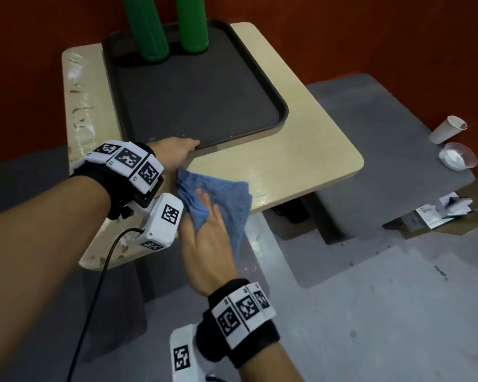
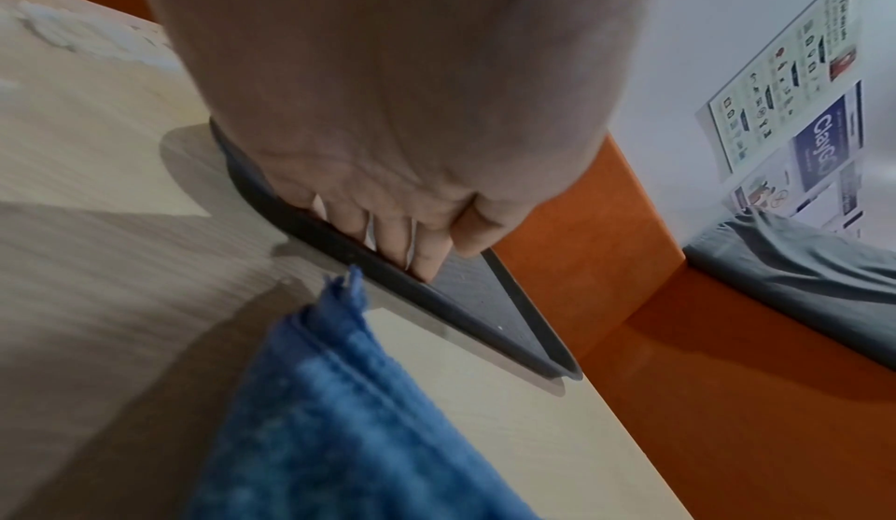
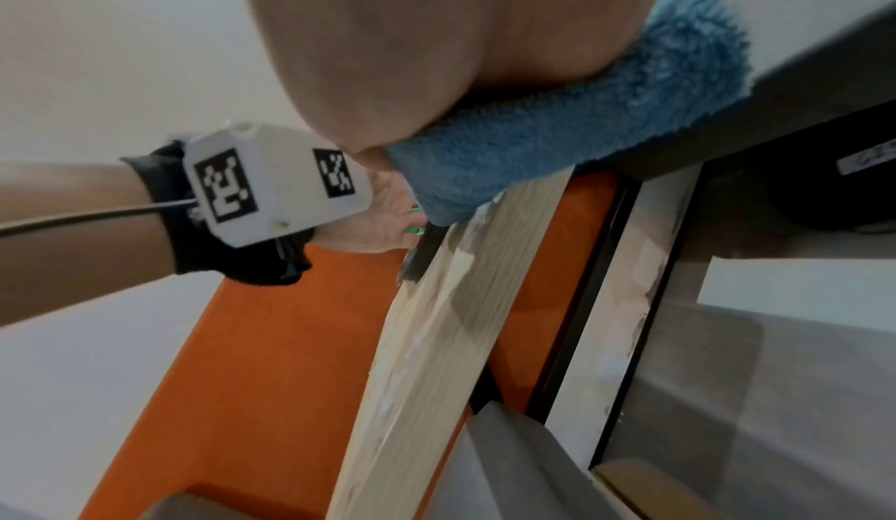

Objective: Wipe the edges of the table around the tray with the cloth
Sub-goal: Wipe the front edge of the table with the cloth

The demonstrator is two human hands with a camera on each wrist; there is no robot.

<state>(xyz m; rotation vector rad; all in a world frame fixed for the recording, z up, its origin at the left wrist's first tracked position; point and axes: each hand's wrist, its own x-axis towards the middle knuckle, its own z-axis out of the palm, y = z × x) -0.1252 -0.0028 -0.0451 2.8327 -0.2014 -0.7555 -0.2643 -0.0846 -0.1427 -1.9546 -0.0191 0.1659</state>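
Observation:
A dark tray (image 1: 283, 111) lies on the light wooden table (image 1: 301, 161) with two green cylinders (image 1: 149, 28) standing at its far end. My left hand (image 1: 181, 147) grips the tray's near left rim; the left wrist view shows its fingers (image 2: 402, 244) curled over the tray rim (image 2: 533, 348). A blue cloth (image 1: 226, 194) lies at the table's front edge and hangs partly over it. My right hand (image 1: 204, 224) presses on it, with a fold of cloth over its thumb side. The right wrist view has the palm (image 3: 388, 49) on the cloth (image 3: 533, 137).
White smears (image 1: 78, 106) streak the table's left strip beside the tray. To the right, a grey bench (image 1: 384, 119) carries a tipped paper cup (image 1: 447, 129) and a clear bowl of white powder (image 1: 458, 159). A cardboard box with papers (image 1: 447, 213) sits lower right. Orange walls stand behind.

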